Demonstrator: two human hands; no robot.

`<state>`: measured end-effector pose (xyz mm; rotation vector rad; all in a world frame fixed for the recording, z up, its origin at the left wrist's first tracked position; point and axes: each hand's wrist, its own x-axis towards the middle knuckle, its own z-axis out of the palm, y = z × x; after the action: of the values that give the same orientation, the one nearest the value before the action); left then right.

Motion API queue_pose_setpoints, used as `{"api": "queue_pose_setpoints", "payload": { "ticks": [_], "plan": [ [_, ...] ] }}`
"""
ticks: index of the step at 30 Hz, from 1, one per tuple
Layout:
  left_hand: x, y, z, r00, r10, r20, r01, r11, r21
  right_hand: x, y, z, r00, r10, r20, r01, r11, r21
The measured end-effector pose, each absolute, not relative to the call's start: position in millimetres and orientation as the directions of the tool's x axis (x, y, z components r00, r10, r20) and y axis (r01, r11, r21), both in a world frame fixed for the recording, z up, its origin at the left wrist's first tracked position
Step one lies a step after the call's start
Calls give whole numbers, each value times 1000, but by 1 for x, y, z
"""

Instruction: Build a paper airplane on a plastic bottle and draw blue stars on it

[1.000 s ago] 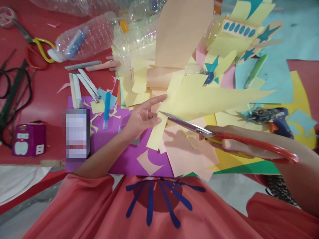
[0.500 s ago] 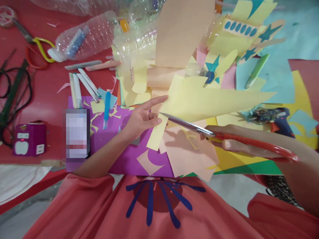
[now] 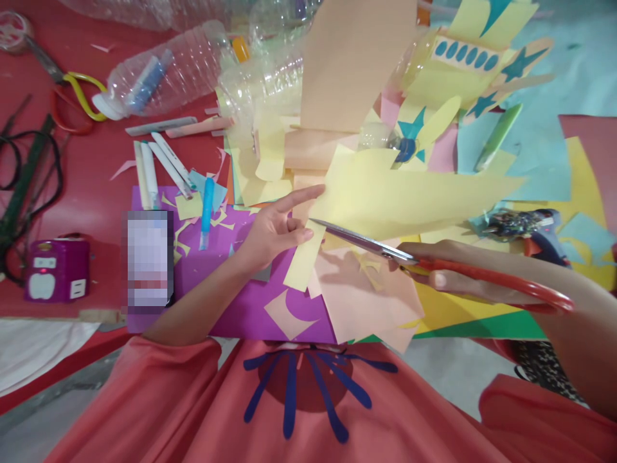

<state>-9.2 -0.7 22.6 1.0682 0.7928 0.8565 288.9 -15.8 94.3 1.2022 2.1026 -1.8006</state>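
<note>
A large sheet of pale yellow paper [image 3: 376, 190] lies slantwise over the table, its long narrow end pointing right. At its left edge, my left hand [image 3: 277, 228] grips the paper, with the index finger stretched along the margin and the thumb below. My right hand [image 3: 443, 270] is wrapped around red-handled scissors [image 3: 357, 240]. Their blades look closed or nearly so, lying along the lower edge of the sheet with the tip close to my left thumb. A yellow strip [image 3: 303, 263] hangs down below the tip; whether it is still joined to the sheet I cannot tell.
Peach paper pieces [image 3: 371, 289] and purple card [image 3: 231, 315] lie beneath. To the left are a phone [image 3: 147, 257], a purple box [image 3: 56, 270] and several markers [image 3: 168, 164]. Plastic bottles [image 3: 168, 71] and other scissors [image 3: 62, 77] lie farther back. A glue gun [image 3: 535, 231] rests right.
The right end of the yellow sheet has shifted slightly left and dipped. My hands and the scissors have hardly moved.
</note>
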Motion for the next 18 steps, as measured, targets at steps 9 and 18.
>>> {"api": "queue_pose_setpoints", "payload": {
  "ticks": [9, 18],
  "plan": [
    [-7, -2, 30, 397, 892, -216, -78, 267, 960, 288, -12, 90, -715, 490, -498, 572, 3, -820],
    [-9, -2, 25, 346, 912, -221, -135, 281, 950, 290, -16, 89, -677, 517, -524, 609, -5, -793]
  ]
}}
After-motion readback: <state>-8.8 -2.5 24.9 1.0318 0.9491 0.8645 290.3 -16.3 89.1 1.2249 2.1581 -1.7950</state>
